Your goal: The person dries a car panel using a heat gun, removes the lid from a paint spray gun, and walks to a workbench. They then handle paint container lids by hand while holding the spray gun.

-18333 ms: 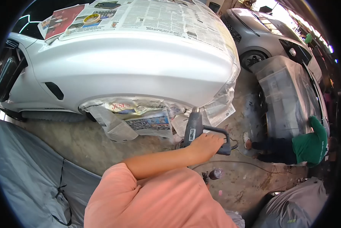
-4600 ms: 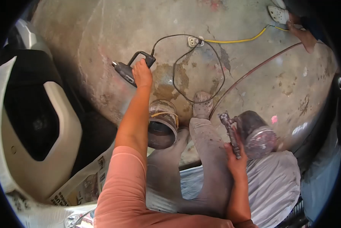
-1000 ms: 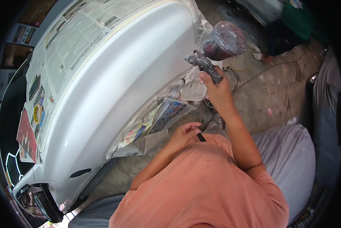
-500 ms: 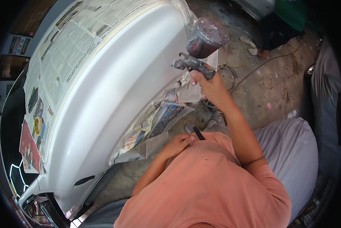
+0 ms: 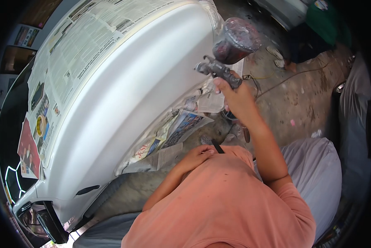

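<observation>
In my right hand [image 5: 240,97] is a grey spray gun [image 5: 219,71], fingers wrapped round its handle. A paint-stained cup [image 5: 240,41] sits on the gun, which points left towards the white car panel [image 5: 152,70]. The nozzle is apart from the panel. My left hand [image 5: 198,156] rests at the front of my orange shirt [image 5: 222,198], its fingers laid against the cloth close to a dark strap [image 5: 217,146]. Whether paint is coming out does not show.
Newspaper [image 5: 86,49] masks the car's upper side; a tape roll [image 5: 40,125] lies on it. More newspaper [image 5: 187,128] hangs below the panel. A hose [image 5: 293,74] crosses the floor. Another person [image 5: 317,29] is at the upper right. A grey-covered shape [image 5: 355,103] stands right.
The view has turned a little. My right hand and the spray gun appear slightly farther right along the panel. My left hand stays at my shirt.
</observation>
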Motion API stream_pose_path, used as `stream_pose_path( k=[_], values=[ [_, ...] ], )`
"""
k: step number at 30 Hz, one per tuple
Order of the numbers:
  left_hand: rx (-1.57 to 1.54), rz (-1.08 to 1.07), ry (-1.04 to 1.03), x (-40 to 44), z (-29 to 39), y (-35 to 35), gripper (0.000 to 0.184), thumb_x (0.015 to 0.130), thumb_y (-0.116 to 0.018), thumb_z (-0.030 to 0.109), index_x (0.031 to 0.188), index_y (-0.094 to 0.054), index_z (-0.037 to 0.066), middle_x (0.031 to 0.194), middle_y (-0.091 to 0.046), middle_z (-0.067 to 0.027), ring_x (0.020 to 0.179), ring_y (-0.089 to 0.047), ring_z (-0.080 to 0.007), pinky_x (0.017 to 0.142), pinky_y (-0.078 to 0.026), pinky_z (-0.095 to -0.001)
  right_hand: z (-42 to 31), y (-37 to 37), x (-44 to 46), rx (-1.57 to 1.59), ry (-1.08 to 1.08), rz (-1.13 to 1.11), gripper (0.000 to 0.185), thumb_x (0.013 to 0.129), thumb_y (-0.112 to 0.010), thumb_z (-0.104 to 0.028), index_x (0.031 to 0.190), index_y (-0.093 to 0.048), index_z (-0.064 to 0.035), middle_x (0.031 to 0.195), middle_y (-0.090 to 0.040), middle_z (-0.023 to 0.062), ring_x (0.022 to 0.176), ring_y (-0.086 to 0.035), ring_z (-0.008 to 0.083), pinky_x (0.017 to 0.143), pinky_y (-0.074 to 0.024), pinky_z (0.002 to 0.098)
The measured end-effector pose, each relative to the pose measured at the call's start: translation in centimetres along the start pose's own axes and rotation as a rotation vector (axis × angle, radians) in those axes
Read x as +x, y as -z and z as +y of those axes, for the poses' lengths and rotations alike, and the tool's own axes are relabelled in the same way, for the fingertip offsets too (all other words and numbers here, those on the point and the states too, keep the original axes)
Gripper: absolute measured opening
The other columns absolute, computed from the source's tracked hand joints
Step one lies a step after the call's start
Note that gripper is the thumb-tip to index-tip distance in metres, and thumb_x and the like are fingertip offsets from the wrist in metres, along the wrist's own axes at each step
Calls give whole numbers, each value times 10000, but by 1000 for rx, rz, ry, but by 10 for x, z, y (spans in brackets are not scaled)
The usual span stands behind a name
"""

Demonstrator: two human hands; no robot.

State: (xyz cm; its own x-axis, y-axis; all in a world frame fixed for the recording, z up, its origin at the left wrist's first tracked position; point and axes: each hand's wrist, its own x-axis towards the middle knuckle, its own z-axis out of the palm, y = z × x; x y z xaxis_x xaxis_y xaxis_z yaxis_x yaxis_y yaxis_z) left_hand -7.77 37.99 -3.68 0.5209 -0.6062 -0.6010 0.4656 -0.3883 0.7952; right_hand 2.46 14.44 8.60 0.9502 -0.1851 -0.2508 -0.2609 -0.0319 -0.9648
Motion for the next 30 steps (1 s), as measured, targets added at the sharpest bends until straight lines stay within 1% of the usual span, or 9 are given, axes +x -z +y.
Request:
stream_pose_path(
  k=[2,5,8,14,17,23,27,30],
  values=[
    [-20,-7,9,0,1,0,344,1039,-627,300,1215,-690,12,1122,-715,-64,1041,-627,-132,921,-494,-292,-14,-11,-12,47,-39,-87,570,953,-715,-546,1144,-622,-17,785,-603,6,596,-531,82,507,-462,272],
    [-45,-40,25,3,-3,1,355,1040,-629,312,1233,-678,17,1127,-707,-59,1046,-618,-126,924,-490,-287,-17,-18,-19,52,-69,-193,581,961,-707,-539,1165,-617,-3,781,-593,1,582,-513,75,497,-454,267],
    [-45,-40,30,2,-2,2,360,1042,-630,315,1242,-672,19,1125,-704,-57,1047,-614,-123,924,-488,-285,-40,-18,-21,114,-26,-275,550,976,-697,-519,1142,-621,-1,783,-588,3,567,-517,76,487,-450,263],
    [-57,-33,9,6,-8,-1,364,1044,-625,316,1256,-670,25,1139,-699,-62,1060,-613,-128,930,-488,-289,-47,-22,-8,76,-6,-309,501,985,-689,-507,1081,-625,-18,787,-587,1,554,-535,82,478,-437,254],
    [-50,-28,4,6,-6,-1,368,1044,-620,320,1268,-668,31,1147,-697,-69,1064,-614,-134,936,-488,-296,-47,-21,-5,28,32,-228,516,967,-702,-524,1087,-627,-28,791,-598,3,556,-537,88,484,-438,255],
    [3,-21,-2,11,-12,1,381,1043,-608,334,1273,-671,37,1150,-696,-78,1065,-615,-144,940,-486,-304,-39,5,19,-129,24,-32,556,934,-725,-545,1191,-647,-59,813,-628,16,597,-552,95,508,-454,270],
    [18,-9,0,9,-6,1,393,1039,-614,336,1276,-673,27,1147,-697,-85,1065,-618,-149,940,-487,-306,-35,23,34,-142,51,79,570,937,-719,-550,1206,-650,-52,836,-645,23,608,-557,94,517,-476,272],
    [38,4,-3,3,4,0,367,1050,-593,298,1177,-705,-29,1114,-731,-108,1045,-659,-167,931,-512,-321,-36,28,38,-121,74,144,570,939,-715,-551,1193,-651,-45,839,-641,22,597,-551,92,517,-491,275]
  ],
)
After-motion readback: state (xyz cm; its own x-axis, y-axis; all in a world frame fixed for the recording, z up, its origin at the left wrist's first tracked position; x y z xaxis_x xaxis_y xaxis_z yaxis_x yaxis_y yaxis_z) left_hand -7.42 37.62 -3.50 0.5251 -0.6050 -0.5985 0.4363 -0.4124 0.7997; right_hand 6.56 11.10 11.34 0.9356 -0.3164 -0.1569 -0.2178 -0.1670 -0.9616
